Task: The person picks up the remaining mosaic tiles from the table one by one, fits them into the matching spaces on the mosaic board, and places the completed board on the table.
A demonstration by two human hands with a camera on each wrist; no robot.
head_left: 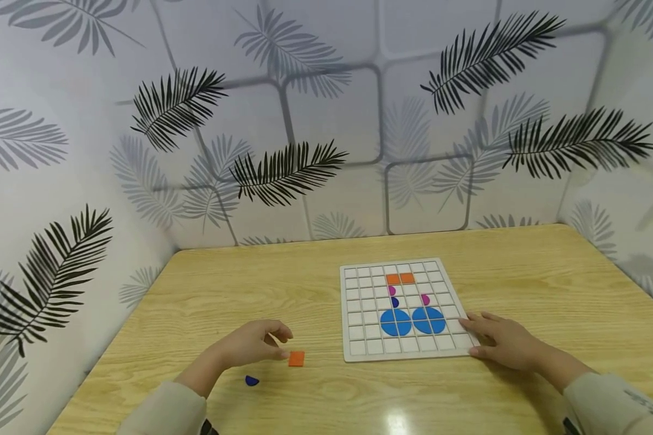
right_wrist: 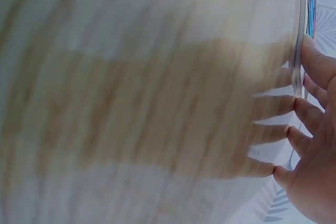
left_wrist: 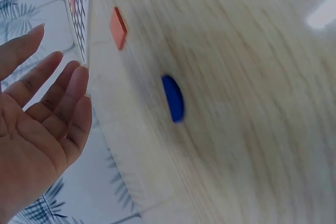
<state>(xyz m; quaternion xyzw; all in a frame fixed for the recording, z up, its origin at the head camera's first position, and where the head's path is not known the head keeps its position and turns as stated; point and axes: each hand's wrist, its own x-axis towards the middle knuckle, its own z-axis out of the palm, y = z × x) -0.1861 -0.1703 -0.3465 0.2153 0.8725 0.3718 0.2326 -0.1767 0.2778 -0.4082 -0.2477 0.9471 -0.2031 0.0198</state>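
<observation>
A white grid board (head_left: pixel 363 356) lies flat on the table, bearing orange squares (head_left: pixel 400 278), blue quarter-circle pieces forming two discs (head_left: pixel 396 322), pink half-discs (head_left: pixel 425 299) and a dark blue half-disc (head_left: pixel 395 302). My left hand (head_left: pixel 256 345) hovers left of the board, fingers loosely bent and apart. Close to its thumb tip lies a loose orange square (head_left: pixel 296 359); nearer me is a loose dark blue half-disc (head_left: pixel 252 380). The left wrist view shows this palm (left_wrist: pixel 37 140) holding nothing. At the board's right edge my right hand (head_left: pixel 503 342) rests with spread fingers, touching the rim.
The wooden table (head_left: pixel 239 278) carries the board and loose pieces. Behind it and at both sides stand pale walls (head_left: pixel 337 121) with a leaf pattern. A bright light reflection shows on the table near its front.
</observation>
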